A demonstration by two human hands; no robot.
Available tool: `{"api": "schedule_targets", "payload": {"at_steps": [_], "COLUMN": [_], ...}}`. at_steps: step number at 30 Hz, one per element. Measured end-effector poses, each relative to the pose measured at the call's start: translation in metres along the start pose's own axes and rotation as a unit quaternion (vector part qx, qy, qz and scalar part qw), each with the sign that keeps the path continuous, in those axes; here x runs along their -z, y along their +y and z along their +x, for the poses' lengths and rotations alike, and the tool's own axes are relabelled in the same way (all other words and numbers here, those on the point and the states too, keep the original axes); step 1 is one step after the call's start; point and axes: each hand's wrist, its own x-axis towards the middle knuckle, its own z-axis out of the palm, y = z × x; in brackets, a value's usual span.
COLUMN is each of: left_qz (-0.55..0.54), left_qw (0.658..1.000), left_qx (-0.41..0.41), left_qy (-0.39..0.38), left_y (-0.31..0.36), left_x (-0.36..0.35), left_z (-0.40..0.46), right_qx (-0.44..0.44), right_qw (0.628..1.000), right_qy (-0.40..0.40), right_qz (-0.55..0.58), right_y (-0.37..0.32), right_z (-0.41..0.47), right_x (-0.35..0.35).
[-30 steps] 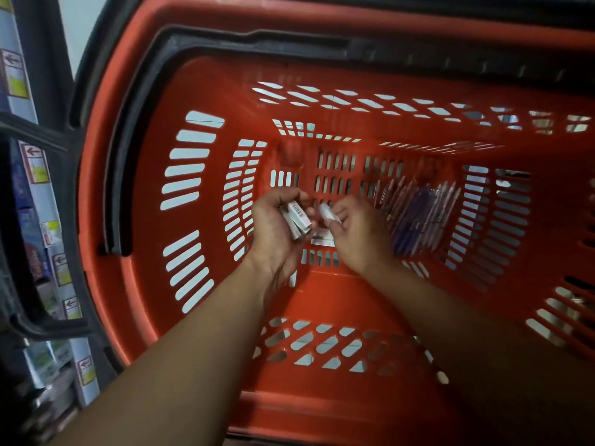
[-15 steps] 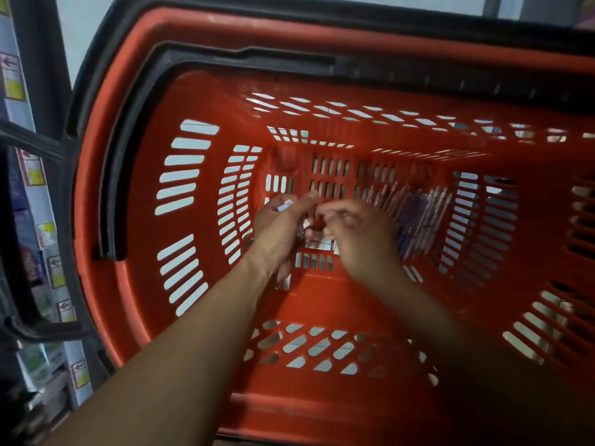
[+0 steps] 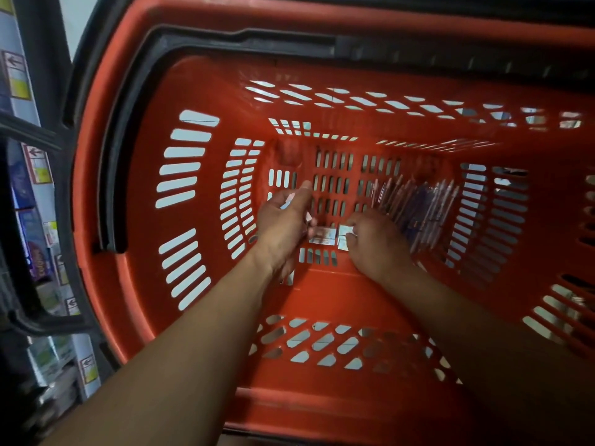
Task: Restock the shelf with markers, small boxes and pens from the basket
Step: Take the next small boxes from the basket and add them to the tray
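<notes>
Left hand (image 3: 285, 220) clutching small boxes (image 3: 286, 205), right hand (image 3: 375, 241) pinching another box (image 3: 345, 231) off basket (image 3: 199, 304) floor centre. Risk: overfilled left grip spilling boxes; pens (image 3: 415, 207) beside right wall untouched.

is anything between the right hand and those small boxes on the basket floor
Nothing visible. The right hand is already on the small boxes on the floor of the basket, fingertips touching one. The pens lie off to its right, not in the way.
</notes>
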Motion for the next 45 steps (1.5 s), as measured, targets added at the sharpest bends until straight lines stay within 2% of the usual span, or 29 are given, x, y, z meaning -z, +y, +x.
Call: {"api": "schedule_targets", "payload": {"at_steps": [8, 12, 16, 20, 24, 28, 37, 41, 45], "left_qz": [0.037, 0.075, 0.104, 0.08, 0.093, 0.072, 0.102, 0.134, 0.197], "left_qw": [0.999, 0.997, 0.994, 0.996, 0.996, 0.997, 0.993, 0.983, 0.957], "left_qx": [0.008, 0.001, -0.001, 0.003, 0.006, 0.017, -0.011, -0.044, -0.091], "left_qy": [0.004, 0.025, 0.039, 0.024, 0.01, -0.023, -0.066, -0.117, -0.194], "left_y": [0.004, 0.004, 0.005, 0.01, 0.025, 0.046, 0.1, 0.123, 0.148], "left_x": [0.003, 0.007, 0.009, 0.009, 0.007, 0.01, 0.011, 0.01, 0.012], "left_z": [-0.011, -0.018, -0.03, -0.05, -0.088, -0.133, -0.268, -0.336, -0.393], "right_qx": [0.026, 0.032, -0.003, -0.06, -0.068, -0.075, -0.074, -0.075, -0.062], "right_qw": [0.993, 0.991, 0.998, 0.996, 0.992, 0.982, 0.958, 0.943, 0.916], "right_qy": [0.022, -0.001, 0.013, 0.026, 0.039, 0.057, 0.109, 0.146, 0.224], "right_qz": [-0.113, -0.129, -0.056, 0.061, 0.1, 0.165, 0.257, 0.29, 0.327], "right_y": [0.003, -0.001, 0.002, 0.004, -0.003, -0.02, -0.078, -0.104, -0.132], "right_z": [-0.003, -0.002, -0.009, -0.026, -0.056, -0.097, -0.214, -0.266, -0.317], "right_x": [0.005, 0.009, 0.014, 0.031, 0.059, 0.096, 0.214, 0.266, 0.302]}}
